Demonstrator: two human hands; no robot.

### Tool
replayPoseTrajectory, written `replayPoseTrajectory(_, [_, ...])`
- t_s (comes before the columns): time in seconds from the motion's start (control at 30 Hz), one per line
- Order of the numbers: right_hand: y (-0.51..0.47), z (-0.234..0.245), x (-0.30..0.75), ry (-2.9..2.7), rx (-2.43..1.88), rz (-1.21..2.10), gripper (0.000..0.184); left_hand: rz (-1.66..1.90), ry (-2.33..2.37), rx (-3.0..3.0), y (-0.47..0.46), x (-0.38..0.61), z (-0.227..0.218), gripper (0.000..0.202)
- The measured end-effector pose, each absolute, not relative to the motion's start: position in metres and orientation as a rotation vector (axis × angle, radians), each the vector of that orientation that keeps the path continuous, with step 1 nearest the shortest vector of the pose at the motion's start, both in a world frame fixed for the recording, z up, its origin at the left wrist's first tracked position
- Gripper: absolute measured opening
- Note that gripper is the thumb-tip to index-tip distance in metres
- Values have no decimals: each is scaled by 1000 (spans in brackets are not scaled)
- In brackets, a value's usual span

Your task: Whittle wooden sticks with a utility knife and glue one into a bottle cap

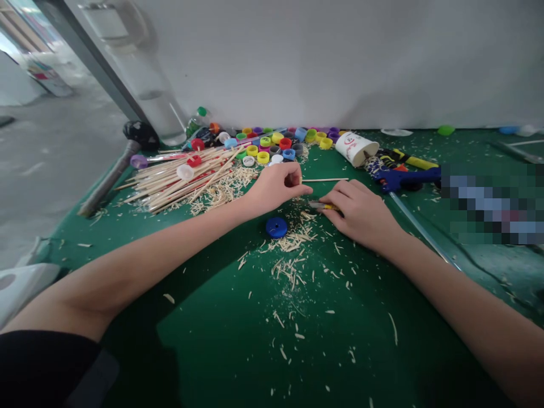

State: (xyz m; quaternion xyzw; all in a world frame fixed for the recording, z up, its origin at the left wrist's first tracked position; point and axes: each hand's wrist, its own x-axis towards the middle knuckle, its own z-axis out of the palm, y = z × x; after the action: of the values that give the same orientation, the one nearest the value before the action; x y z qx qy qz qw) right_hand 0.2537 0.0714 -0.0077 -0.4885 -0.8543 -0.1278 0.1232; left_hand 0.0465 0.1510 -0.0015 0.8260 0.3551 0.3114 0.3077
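1. The person's left hand point(276, 187) is closed in a pinch around one end of a thin, pale wooden stick point(325, 180), which lies level just above the green table top point(212, 340) and points toward the right.
2. The right hand point(361, 212) rests palm-down on the green surface, fingers curled around a small yellow-handled cutter point(323, 206); only the tip of the tool shows, just below the stick, so I cannot tell whether a blade is out.
3. Judging by the heap of pale wood shavings point(293, 241) under both hands, the step in hand looks like trimming or whittling the stick.
4. A round blue plastic bottle cap point(276, 227) lies flat just beside the left wrist, apart from the stick.
5. Further back on the left lies a loose bundle of long wooden sticks point(182, 178), with a scatter of coloured bottle caps point(276, 144) behind it. A tipped white paper cup point(356, 148) and a blue glue gun point(402, 178) sit to the right.
6. The next cut seems to call for a steady pinch on the stick and the blade brought up against it, angled away from the left fingertips.
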Motion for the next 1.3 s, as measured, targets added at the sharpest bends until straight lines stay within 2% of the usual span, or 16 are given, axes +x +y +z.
replayPoseTrajectory(0.3, [79, -4, 244, -2551, -1464, -353, 21, 739, 833, 2113, 144, 48, 2, 8])
replayPoseTrajectory(0.5, [85, 0, 239, -2543, -1525, -223, 25, 703, 820, 2228, 144, 51, -1, 21])
replayPoseTrajectory(1.07, [86, -1, 240, -2548, -1494, -230, 21, 706, 923, 2229, 147, 48, 12, 10])
replayPoseTrajectory(1.3, [85, -3, 239, -2569, -1477, -299, 23, 714, 929, 2237, 148, 48, 11, 14])
